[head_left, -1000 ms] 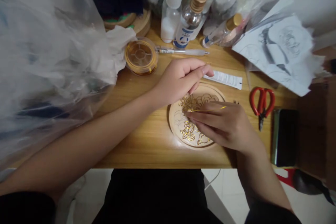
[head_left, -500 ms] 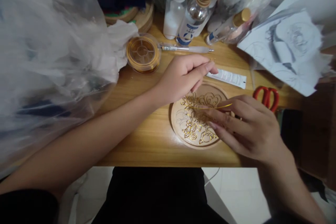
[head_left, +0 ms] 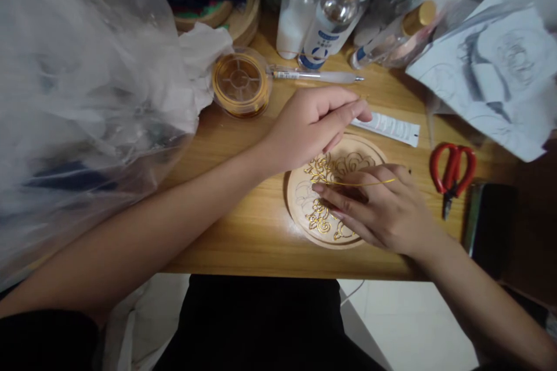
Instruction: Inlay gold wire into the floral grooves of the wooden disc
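Observation:
A round wooden disc (head_left: 304, 217) with gold flower outlines lies near the front edge of the wooden table (head_left: 243, 232). My right hand (head_left: 383, 211) rests on the disc, fingers pressed together, pinching a thin gold wire (head_left: 369, 183) that runs across its knuckles. My left hand (head_left: 315, 122) hovers at the disc's upper left rim, fingers curled with thumb against forefinger; what they hold, if anything, is hidden.
A gold wire spool (head_left: 240, 82) and a white pen (head_left: 317, 76) lie behind the hands. A white tube (head_left: 387, 127), red scissors (head_left: 452, 168), a dark phone (head_left: 489, 226), several bottles (head_left: 331, 17), sketch papers (head_left: 491, 64) and a big plastic bag (head_left: 78, 98) crowd the table.
My right hand drew back to the right off the disc, then returned onto it with the wire. The left hand stayed nearly still.

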Demonstrator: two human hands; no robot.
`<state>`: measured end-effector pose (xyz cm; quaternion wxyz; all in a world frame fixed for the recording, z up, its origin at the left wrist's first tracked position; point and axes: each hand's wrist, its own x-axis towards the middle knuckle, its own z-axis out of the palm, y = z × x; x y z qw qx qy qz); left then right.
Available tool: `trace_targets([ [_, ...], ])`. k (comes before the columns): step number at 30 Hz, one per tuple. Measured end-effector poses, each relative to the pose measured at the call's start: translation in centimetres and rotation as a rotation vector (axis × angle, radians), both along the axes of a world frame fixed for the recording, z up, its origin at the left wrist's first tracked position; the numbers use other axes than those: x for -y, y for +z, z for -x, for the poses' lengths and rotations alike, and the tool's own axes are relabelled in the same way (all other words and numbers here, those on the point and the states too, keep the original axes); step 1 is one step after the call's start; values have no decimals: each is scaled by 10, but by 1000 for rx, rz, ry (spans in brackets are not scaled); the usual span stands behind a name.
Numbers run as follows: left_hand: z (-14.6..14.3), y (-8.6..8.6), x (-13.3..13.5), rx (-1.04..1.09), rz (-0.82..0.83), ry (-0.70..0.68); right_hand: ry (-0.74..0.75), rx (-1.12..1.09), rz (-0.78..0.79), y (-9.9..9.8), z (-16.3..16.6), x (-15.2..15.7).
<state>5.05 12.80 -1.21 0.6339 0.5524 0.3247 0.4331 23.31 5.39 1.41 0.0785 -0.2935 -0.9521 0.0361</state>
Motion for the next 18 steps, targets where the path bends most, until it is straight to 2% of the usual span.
trace_targets([
  [4, 0, -1, -1, 30, -19, -19, -5, -81, 38, -1, -2, -1],
  [6, 0, -1, -1, 36, -20, -32, -80, -210, 116, 0, -2, -1],
  [13, 0, 0, 0, -3, 11, -3, -526, -621, 716, 18, 8, 5],
  [18, 1, -4, 0, 3, 2, 3, -760, -781, 1069, 28, 7, 15],
])
